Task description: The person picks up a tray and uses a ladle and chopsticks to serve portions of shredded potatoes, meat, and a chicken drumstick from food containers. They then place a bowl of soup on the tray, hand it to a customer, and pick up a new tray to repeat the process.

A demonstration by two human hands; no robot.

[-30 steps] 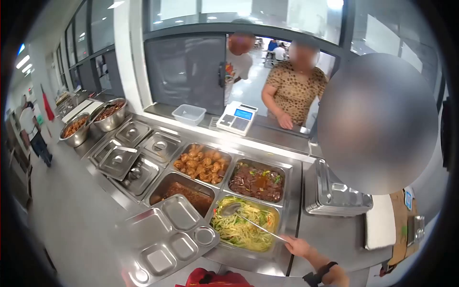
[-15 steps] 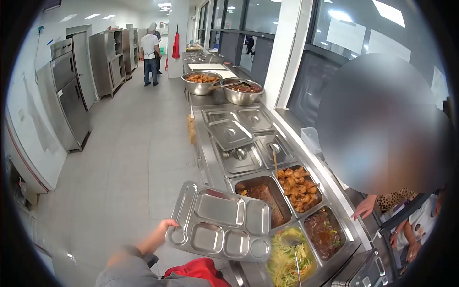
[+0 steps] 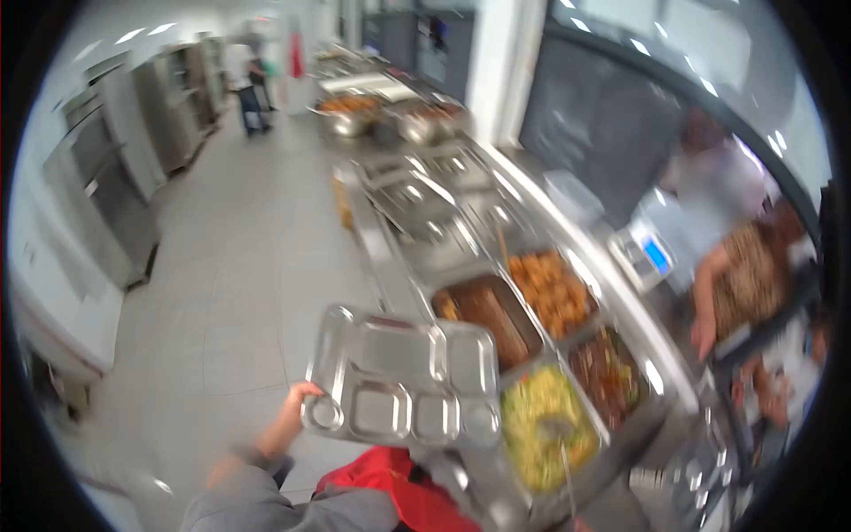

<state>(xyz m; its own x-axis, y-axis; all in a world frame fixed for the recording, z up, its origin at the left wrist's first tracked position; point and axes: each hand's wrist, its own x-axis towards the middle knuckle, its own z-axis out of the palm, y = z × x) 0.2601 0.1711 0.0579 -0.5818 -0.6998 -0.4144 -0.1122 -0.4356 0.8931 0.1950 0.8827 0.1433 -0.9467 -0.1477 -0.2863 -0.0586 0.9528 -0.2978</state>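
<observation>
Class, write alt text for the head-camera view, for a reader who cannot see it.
A person's left hand holds an empty steel compartment tray by its edge beside a serving counter. Pans of yellow-green shredded vegetables, brown stew and fried pieces sit in the counter; the image is motion-blurred.

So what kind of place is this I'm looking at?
Most likely a canteen serving line. The left hand holds a compartment tray beside steel pans of hot food, and a person waits at the counter by a scale.
</observation>
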